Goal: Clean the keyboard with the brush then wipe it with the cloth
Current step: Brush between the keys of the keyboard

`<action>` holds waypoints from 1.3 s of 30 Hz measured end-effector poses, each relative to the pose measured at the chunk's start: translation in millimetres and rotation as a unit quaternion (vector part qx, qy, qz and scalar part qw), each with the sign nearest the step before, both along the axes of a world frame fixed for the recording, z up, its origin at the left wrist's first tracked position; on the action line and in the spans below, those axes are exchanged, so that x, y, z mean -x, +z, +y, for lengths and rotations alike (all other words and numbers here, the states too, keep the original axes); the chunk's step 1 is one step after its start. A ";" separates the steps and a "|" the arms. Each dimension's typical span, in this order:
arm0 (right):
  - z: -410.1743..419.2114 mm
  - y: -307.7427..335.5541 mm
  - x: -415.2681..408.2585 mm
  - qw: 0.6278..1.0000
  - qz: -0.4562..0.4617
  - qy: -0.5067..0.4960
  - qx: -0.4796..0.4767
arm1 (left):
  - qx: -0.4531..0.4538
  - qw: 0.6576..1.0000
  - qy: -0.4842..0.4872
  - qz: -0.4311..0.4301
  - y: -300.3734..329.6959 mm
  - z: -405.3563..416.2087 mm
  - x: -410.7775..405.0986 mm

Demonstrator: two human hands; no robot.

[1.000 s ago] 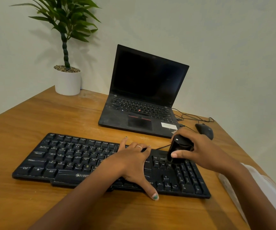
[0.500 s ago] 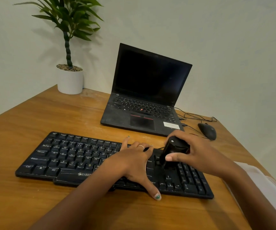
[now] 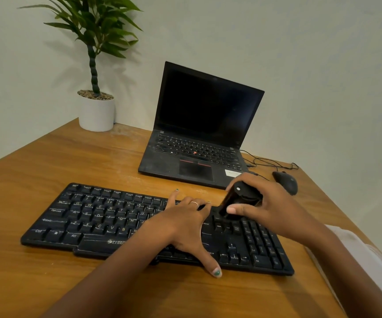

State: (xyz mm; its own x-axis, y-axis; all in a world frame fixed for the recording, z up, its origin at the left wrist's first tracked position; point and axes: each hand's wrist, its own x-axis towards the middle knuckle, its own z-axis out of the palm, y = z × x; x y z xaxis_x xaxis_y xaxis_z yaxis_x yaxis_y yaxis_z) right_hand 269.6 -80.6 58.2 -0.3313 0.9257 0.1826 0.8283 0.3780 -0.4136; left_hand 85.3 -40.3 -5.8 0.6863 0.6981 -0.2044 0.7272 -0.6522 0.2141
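Note:
A black full-size keyboard (image 3: 93, 221) lies across the wooden desk (image 3: 47, 161) in front of me. My left hand (image 3: 185, 223) rests flat on its middle keys, fingers spread and straight, thumb over the front edge. My right hand (image 3: 270, 207) grips a small black brush (image 3: 238, 200), tilted, with its bristle end down on the keys between the main block and the number pad. A white cloth (image 3: 364, 260) lies at the desk's right edge, partly hidden by my right forearm.
An open black laptop (image 3: 199, 143) with a dark screen stands behind the keyboard. A black mouse (image 3: 286, 181) and thin cables lie to its right. A potted plant in a white pot (image 3: 97, 111) stands in the back left corner against the wall.
My right hand with the brush has shifted slightly left along the keys, towards the left hand. The left hand stays pressed on the keyboard. The camera view moved a little.

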 end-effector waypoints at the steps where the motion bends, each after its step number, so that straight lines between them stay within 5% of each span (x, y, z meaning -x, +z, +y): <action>1: -1.2 -4.0 1.4 1.000 0.024 0.013 0.008 | 0.002 1.000 0.001 -0.001 0.5 -0.2 0.1; 6: 2.7 6.1 -13.5 0.997 -0.028 0.012 0.071 | 0.003 1.000 0.000 0.001 0.5 -0.3 0.8; 11: -4.8 0.9 -15.2 0.996 0.071 0.016 0.052 | 0.003 1.000 -0.001 -0.001 0.4 -0.7 1.0; 15: -6.4 4.7 -31.1 0.998 -0.032 -0.032 0.052 | 0.001 1.000 -0.002 0.001 0.6 0.1 0.8; 19: -12.4 -5.4 -27.3 0.998 0.055 -0.024 0.008 | 0.001 1.000 -0.001 0.003 0.4 0.1 0.6; 24: -7.5 -2.7 -26.2 0.994 -0.088 -0.067 0.003 | 0.000 1.000 0.000 0.008 1.2 0.0 0.1; 29: -3.4 -16.4 -2.6 0.995 -0.001 -0.077 -0.058 | 0.002 1.000 0.001 0.012 0.5 0.2 -0.6; 34: 10.9 -5.2 -5.8 0.990 -0.089 -0.094 -0.049 | 0.000 1.000 0.001 0.008 1.0 -0.1 -0.2; 39: 10.9 -17.3 12.0 0.994 0.031 -0.088 -0.062 | 0.001 1.000 0.007 0.008 0.1 -0.8 -0.6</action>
